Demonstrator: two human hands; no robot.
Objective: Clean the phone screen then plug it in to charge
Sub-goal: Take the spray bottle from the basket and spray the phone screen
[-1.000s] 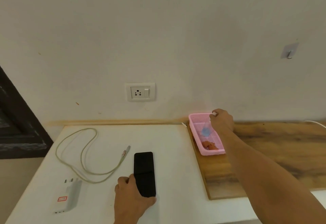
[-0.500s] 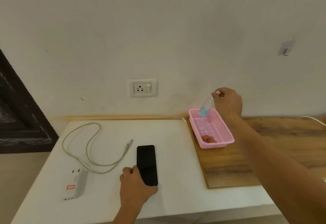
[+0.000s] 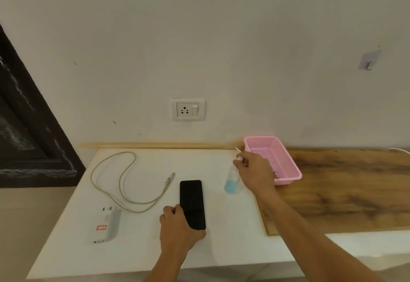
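A black phone lies screen-up on the white table. My left hand grips its near end. My right hand holds a small clear spray bottle with blue liquid by its top, just right of the phone and low over the table. A pale charging cable loops on the table to the left, its plug end near the phone. A white charger adapter lies at the front left. A wall socket with a switch sits above the table.
A pink plastic basket stands on the wooden board at the right, with something brown inside, partly hidden by my right hand. A dark frame is at the left. A wall hook is at the upper right.
My right hand lifted the spray bottle out of the pink basket and carried it left and down, beside the phone. My left hand stayed on the phone.
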